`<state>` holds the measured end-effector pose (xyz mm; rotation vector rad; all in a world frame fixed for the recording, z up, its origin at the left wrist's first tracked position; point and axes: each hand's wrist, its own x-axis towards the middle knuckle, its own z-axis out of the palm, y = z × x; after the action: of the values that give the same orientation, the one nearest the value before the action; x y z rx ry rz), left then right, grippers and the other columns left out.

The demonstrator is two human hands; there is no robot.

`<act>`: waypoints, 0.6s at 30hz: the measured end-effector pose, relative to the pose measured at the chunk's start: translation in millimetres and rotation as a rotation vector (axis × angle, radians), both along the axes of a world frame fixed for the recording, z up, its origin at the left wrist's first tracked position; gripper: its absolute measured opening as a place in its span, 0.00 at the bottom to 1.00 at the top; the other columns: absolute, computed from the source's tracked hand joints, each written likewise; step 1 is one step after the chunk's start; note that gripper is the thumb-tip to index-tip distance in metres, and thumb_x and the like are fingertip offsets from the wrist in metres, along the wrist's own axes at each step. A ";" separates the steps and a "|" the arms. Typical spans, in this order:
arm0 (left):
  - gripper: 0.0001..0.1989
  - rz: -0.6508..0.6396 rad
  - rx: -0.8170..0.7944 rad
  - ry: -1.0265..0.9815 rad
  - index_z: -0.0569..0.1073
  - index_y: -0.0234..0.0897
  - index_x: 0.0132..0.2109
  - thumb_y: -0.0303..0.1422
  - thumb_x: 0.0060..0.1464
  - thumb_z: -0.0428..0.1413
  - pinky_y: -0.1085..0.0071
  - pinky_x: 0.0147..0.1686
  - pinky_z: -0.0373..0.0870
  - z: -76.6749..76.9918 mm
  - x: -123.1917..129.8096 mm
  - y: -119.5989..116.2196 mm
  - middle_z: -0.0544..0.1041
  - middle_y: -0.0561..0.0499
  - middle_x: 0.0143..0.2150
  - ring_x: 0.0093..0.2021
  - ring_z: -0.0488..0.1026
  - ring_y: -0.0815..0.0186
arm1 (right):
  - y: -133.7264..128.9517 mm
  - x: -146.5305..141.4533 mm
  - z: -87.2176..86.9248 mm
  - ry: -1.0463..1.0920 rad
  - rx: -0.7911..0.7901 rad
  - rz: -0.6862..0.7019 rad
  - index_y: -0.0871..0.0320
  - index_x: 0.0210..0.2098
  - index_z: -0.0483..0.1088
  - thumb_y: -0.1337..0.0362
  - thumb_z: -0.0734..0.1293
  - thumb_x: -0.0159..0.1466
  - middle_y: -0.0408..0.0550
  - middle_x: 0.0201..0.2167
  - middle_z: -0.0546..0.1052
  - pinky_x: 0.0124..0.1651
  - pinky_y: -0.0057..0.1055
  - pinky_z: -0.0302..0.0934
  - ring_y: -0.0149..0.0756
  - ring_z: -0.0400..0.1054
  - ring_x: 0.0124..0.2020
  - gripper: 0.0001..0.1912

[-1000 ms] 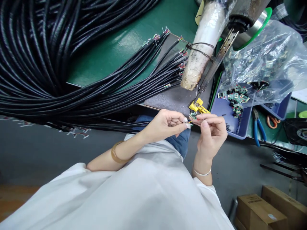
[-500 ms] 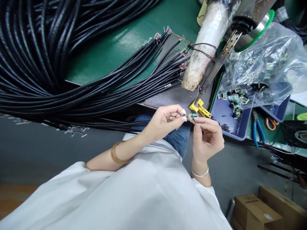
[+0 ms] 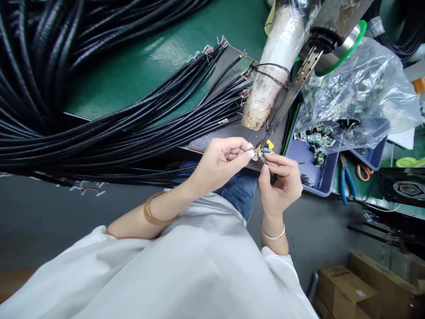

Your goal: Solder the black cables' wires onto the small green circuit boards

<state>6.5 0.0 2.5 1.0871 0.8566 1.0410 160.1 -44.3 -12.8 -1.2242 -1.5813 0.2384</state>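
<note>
My left hand is closed in a pinch, with white wraps on the fingertips, on the coloured wires of a black cable end. The small green circuit board lies against these wires. On its right side my right hand is closed, its index fingertip at the board's edge. A thin strand runs from near my right thumb towards the board. Just above the board, the tip of a mounted soldering iron points down, touching or very near it. A yellow piece shows partly behind the board.
Many black cables with stripped ends cover the bench's left. A white wrapped tube hangs beside the iron. To the right are a purple tray of boards, a plastic bag, blue-handled pliers and orange-handled scissors.
The whole view has shifted slightly, with the scene moving left. Both hands have brought the wires and board up to the iron's tip, now covering much of the yellow piece.
</note>
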 end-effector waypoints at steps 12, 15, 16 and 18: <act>0.06 0.072 0.013 0.039 0.74 0.32 0.31 0.30 0.53 0.58 0.80 0.26 0.66 5.4 6.2 9.0 0.71 0.54 0.26 0.25 0.67 0.74 | 11.5 0.8 4.1 -0.196 0.131 -0.018 0.55 0.36 0.68 0.75 0.70 0.61 0.47 0.42 0.82 0.42 0.33 0.78 0.35 0.78 0.42 0.10; 0.06 0.073 0.027 0.051 0.73 0.32 0.31 0.31 0.54 0.58 0.79 0.26 0.66 6.9 5.6 8.2 0.71 0.54 0.26 0.25 0.66 0.74 | 11.9 0.4 7.9 -0.232 0.153 -0.037 0.55 0.35 0.69 0.74 0.70 0.61 0.47 0.42 0.82 0.42 0.33 0.78 0.34 0.78 0.40 0.09; 0.06 0.071 0.030 0.057 0.73 0.32 0.31 0.31 0.54 0.58 0.79 0.25 0.65 7.0 5.2 7.8 0.71 0.54 0.25 0.24 0.66 0.75 | 11.7 0.1 9.3 -0.246 0.154 -0.043 0.55 0.35 0.69 0.74 0.70 0.61 0.47 0.41 0.82 0.42 0.32 0.77 0.34 0.78 0.40 0.09; 0.07 0.067 0.037 0.068 0.72 0.33 0.30 0.31 0.55 0.58 0.79 0.24 0.63 6.8 4.7 7.0 0.68 0.55 0.24 0.23 0.64 0.75 | 10.9 -0.5 11.7 -0.266 0.144 -0.048 0.55 0.35 0.70 0.74 0.70 0.61 0.47 0.41 0.82 0.43 0.32 0.77 0.34 0.78 0.41 0.09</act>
<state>11.3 7.0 9.3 1.1370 0.9368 1.0839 159.6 -33.3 -1.0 -1.2168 -1.7615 -0.0718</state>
